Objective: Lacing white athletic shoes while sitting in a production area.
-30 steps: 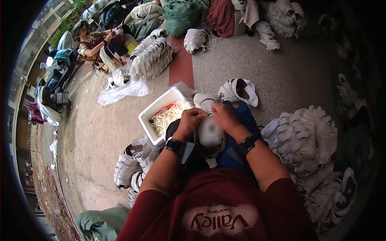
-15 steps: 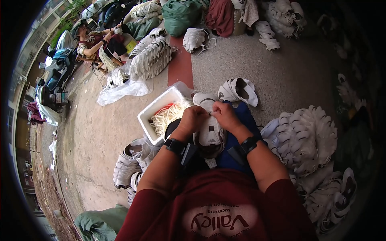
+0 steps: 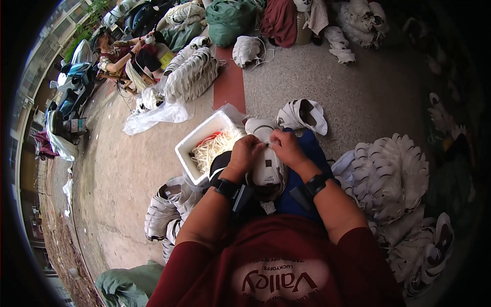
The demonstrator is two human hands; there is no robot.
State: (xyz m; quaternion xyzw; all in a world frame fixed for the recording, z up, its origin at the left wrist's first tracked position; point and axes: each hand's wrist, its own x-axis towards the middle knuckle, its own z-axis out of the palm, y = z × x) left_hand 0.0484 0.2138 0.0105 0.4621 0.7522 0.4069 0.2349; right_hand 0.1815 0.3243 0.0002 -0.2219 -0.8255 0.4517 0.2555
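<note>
Under your hands in an open yard, a white shoe upper (image 3: 267, 174) lies lengthwise over your lap, with blue cloth (image 3: 310, 152) at its right. Your left hand (image 3: 247, 151) and right hand (image 3: 287, 147) come close together over its middle, each grip closed in a fingertip pinch; whatever lies between the fingertips is too small to tell. The upper looks light and soft, likely to flex and sag rather than break, its textured fabric probably not slippery. The firmer edges beside the lacing opening look like the surest hold, one from each side, your lap bracing the rest. To the left, a white foam box (image 3: 186, 161) holds pale laces (image 3: 215, 151); to the right, nested uppers (image 3: 391, 174) form a large pile. At far left, a co-worker (image 3: 120, 61) sits among more bundles.
</note>
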